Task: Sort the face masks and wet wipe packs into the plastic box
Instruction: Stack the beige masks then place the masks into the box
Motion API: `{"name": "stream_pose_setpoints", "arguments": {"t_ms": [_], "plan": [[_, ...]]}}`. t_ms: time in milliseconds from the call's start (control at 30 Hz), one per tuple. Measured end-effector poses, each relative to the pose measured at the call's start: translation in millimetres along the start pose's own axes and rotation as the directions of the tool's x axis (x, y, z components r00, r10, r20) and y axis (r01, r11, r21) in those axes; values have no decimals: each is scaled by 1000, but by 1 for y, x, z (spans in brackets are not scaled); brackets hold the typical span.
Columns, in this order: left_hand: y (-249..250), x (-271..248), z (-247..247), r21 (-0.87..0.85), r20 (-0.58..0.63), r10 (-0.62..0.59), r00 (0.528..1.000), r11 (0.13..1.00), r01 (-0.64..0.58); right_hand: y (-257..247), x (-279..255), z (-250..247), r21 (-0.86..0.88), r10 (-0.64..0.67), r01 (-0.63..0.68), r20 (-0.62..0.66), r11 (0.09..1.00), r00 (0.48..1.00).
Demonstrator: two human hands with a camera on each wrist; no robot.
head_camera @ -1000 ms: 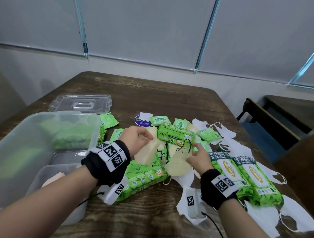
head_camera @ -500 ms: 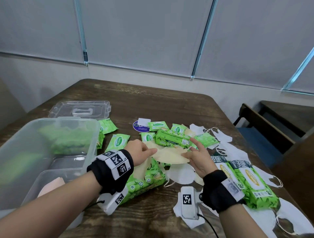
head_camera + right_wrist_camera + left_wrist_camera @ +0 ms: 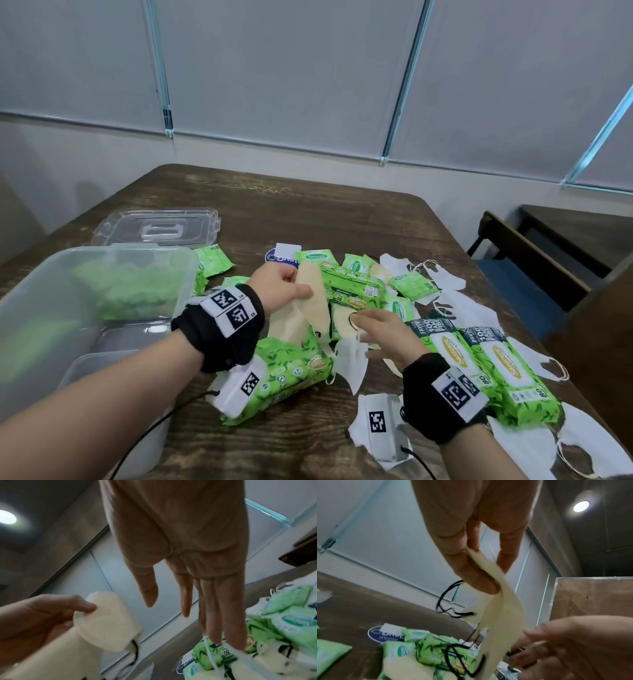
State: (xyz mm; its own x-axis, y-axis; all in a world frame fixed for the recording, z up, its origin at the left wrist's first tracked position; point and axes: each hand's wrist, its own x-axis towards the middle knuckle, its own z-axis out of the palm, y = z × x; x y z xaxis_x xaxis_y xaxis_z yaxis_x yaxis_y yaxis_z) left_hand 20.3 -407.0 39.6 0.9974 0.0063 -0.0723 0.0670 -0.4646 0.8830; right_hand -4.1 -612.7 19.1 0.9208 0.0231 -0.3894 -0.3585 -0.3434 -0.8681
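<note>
A dark wooden tabletop with rounded corners fills the lower half of the head view. Behind it runs a white wall, and above that hang pale grey blinds — drawn down, with thin metal strips between the panels. To the right stands a dark bench with a blue seat, close beside the tabletop. Further right, another dark table is partly in view. The wrist views show a grey-brown ceiling with a round lamp lit — and a brown board edged in metal.
</note>
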Motion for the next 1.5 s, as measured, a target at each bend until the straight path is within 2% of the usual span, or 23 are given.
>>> {"name": "stream_pose_setpoints", "arguments": {"t_ms": [33,100,233,367,433,533,567,633,700,767,833,933,1133,1233,1367,1500], "plan": [[2,0,-4,-17,13,35,999,999,-35,1,0,-2,-91,1,0,12,996,1000],[7,-3,-11,-51,83,81,993,996,-77,-1,-1,-2,-141,-36,38,14,989,999],[21,-11,-20,-141,248,135,959,985,-103,-13,-6,3,26,-227,227,-4,974,974],[33,-16,-20,-81,362,160,918,987,-140,-28,-5,9,144,-352,343,37,928,935],[38,-17,-20,-39,377,172,910,985,-169,-33,-4,9,201,-375,372,-20,906,927],[42,-15,-20,38,384,183,905,976,-214,-38,-2,1,254,-381,422,-197,870,903],[43,-15,-20,56,390,184,902,973,-222,-39,-1,-2,252,-389,428,-190,868,901],[44,-13,-19,95,397,194,897,963,-251,-39,0,-5,191,-394,397,-57,898,918],[45,-10,-18,132,378,222,899,948,-290,-37,1,-4,82,-367,359,117,930,923],[44,-7,-18,158,316,246,916,939,-306,-35,2,-3,100,-363,350,189,931,912],[42,-4,-17,129,229,256,939,948,-290,-35,2,-3,164,-384,359,153,919,911],[36,-6,-13,5,154,239,959,970,-243,-36,-2,-2,165,-407,389,87,906,909],[34,-3,-17,-117,156,221,963,972,-204,-33,0,-8,218,-411,388,73,896,909],[34,-2,-12,-91,144,225,964,973,-214,-33,1,-7,201,-420,400,67,894,905],[29,1,8,-119,6,220,976,969,-217,-34,-1,-3,206,-434,415,56,886,899],[25,2,31,-194,-129,188,974,958,-211,-29,1,-1,195,-423,395,129,898,897]]}}
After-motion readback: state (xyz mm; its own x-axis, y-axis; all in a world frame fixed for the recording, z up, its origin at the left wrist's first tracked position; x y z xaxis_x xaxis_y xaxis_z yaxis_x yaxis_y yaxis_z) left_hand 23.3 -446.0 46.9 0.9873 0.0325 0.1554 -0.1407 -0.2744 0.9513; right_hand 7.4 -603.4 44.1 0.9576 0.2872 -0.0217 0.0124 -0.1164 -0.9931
